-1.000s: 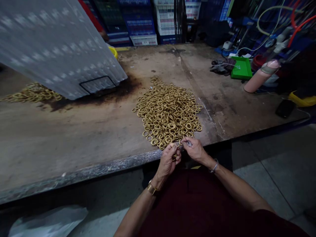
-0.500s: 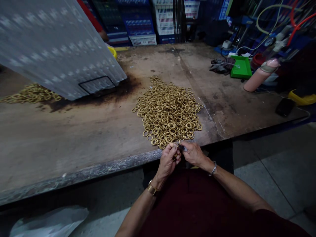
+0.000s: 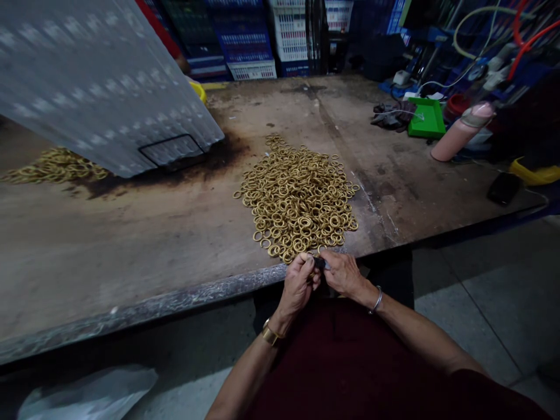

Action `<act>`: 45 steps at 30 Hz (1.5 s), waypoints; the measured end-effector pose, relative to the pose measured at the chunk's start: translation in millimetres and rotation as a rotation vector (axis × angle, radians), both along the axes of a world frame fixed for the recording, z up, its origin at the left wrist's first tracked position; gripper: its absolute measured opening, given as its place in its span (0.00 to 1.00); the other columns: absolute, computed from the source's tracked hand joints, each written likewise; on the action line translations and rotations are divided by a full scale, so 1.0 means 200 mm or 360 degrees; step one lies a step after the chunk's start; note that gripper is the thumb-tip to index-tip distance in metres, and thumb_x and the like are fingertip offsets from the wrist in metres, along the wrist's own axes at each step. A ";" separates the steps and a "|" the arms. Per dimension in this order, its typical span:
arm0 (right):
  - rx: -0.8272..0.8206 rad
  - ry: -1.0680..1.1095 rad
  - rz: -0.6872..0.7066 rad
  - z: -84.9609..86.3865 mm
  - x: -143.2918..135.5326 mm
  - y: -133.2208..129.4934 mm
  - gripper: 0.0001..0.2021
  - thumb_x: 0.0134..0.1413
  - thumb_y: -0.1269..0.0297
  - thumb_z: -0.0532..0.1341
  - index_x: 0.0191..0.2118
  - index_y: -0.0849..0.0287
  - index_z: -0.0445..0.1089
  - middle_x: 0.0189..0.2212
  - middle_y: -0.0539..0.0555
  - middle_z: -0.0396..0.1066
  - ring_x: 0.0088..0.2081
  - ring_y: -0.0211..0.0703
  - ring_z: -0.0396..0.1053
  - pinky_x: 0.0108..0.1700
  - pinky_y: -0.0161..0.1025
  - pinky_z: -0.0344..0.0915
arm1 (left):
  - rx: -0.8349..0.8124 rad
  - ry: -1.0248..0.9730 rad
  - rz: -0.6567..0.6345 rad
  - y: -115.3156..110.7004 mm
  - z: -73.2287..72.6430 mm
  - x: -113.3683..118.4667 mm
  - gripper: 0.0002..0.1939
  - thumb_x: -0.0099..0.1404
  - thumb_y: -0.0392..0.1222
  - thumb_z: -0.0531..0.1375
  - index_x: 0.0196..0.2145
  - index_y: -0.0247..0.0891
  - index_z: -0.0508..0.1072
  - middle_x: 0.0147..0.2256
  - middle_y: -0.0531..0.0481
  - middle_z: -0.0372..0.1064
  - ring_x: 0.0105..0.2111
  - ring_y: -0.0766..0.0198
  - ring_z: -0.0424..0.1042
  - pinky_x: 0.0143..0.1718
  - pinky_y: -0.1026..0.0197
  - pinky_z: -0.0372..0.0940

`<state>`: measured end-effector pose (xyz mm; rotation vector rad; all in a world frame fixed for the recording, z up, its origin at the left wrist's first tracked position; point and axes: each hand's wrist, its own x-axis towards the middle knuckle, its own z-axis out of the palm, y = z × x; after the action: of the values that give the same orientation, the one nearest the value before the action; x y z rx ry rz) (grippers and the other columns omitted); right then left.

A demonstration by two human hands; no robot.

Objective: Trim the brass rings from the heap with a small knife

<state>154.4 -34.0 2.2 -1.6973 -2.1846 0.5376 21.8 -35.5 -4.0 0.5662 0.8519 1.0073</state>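
Note:
A heap of brass-coloured rings [image 3: 301, 195] lies on the wooden table [image 3: 175, 239], reaching almost to its front edge. Just in front of the heap, my left hand [image 3: 301, 280] has its fingers curled, pinching a brass ring that mostly hides behind the fingertips. A bit of gold colour also shows under those fingers. My right hand [image 3: 345, 273] is closed on a small black-tipped tool with a grey part [image 3: 321, 263]. Its dark end meets the left fingertips; its exact kind is too small to make out.
A large grey ribbed panel [image 3: 109, 87] stands tilted at the left, with more rings [image 3: 56, 165] beside it. Toward the right are a green tray [image 3: 426, 118], a pink bottle [image 3: 461, 133] and a black object [image 3: 504, 189]. Stacked crates [image 3: 245, 44] line the back.
The tool's black end has shifted slightly left and down against my left fingertips, covering more of the ring. Both hands stay nearly in place.

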 end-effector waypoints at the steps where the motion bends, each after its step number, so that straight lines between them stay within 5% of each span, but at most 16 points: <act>1: -0.0015 -0.0009 0.0001 0.00 0.00 0.00 0.09 0.49 0.73 0.52 0.34 0.57 0.67 0.29 0.53 0.72 0.29 0.40 0.66 0.30 0.34 0.50 | 0.0013 0.0015 0.0003 0.00 -0.01 0.00 0.22 0.50 0.53 0.66 0.28 0.39 0.60 0.19 0.59 0.60 0.16 0.74 0.57 0.17 0.70 0.52; 8: -0.0153 -0.0046 -0.0050 -0.02 0.06 -0.01 0.13 0.50 0.72 0.52 0.40 0.56 0.69 0.27 0.51 0.73 0.27 0.39 0.67 0.29 0.34 0.51 | 0.0039 -0.0074 -0.0082 -0.05 0.05 -0.02 0.20 0.52 0.51 0.66 0.26 0.38 0.59 0.20 0.58 0.59 0.16 0.75 0.56 0.15 0.71 0.50; 13: -0.0001 0.0007 -0.0258 -0.05 0.15 0.01 0.13 0.52 0.70 0.53 0.43 0.56 0.69 0.31 0.53 0.75 0.32 0.41 0.70 0.32 0.33 0.55 | -0.0030 -0.0323 -0.0206 -0.05 0.14 -0.05 0.17 0.54 0.47 0.65 0.27 0.38 0.60 0.21 0.57 0.60 0.16 0.74 0.55 0.13 0.72 0.49; 18: 0.0147 -0.0012 -0.0571 -0.05 0.19 0.11 0.11 0.57 0.65 0.53 0.43 0.59 0.68 0.34 0.56 0.75 0.34 0.43 0.71 0.35 0.35 0.56 | -0.0185 -0.0389 -0.0135 -0.01 0.08 -0.05 0.14 0.52 0.43 0.65 0.27 0.35 0.63 0.31 0.48 0.69 0.20 0.73 0.61 0.16 0.71 0.53; 23: -0.0029 -0.0236 -0.0689 -0.03 0.18 0.18 0.13 0.59 0.56 0.54 0.42 0.57 0.68 0.36 0.58 0.75 0.35 0.45 0.71 0.34 0.36 0.56 | -0.0276 -0.0383 -0.0109 0.00 0.05 -0.04 0.13 0.49 0.40 0.65 0.27 0.36 0.63 0.28 0.50 0.68 0.22 0.71 0.64 0.17 0.70 0.55; 30: -0.0141 -0.0277 -0.0724 -0.02 0.17 0.21 0.12 0.59 0.60 0.52 0.44 0.58 0.67 0.38 0.58 0.74 0.39 0.45 0.71 0.37 0.36 0.57 | -0.0328 -0.0380 -0.0179 0.04 0.04 -0.03 0.14 0.46 0.37 0.67 0.32 0.35 0.68 0.27 0.51 0.67 0.23 0.69 0.66 0.18 0.71 0.57; 38: -0.0209 -0.0233 -0.0743 -0.03 0.17 0.26 0.12 0.53 0.64 0.53 0.41 0.57 0.69 0.35 0.57 0.75 0.34 0.45 0.71 0.33 0.36 0.58 | -0.0443 -0.0208 -0.0122 0.11 0.00 0.00 0.15 0.43 0.40 0.70 0.26 0.33 0.70 0.26 0.52 0.66 0.25 0.69 0.65 0.18 0.71 0.59; 45: -0.0226 -0.0145 -0.0759 -0.01 0.18 0.26 0.12 0.51 0.64 0.53 0.39 0.58 0.69 0.31 0.54 0.74 0.31 0.41 0.68 0.31 0.34 0.55 | -0.0459 -0.0114 -0.0092 0.12 0.04 0.06 0.20 0.40 0.44 0.72 0.24 0.33 0.67 0.23 0.54 0.65 0.21 0.72 0.62 0.15 0.72 0.56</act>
<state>191.3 18.1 0.3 -2.2618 -1.7331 0.4995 34.6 -11.7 4.8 0.3055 0.8935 0.8289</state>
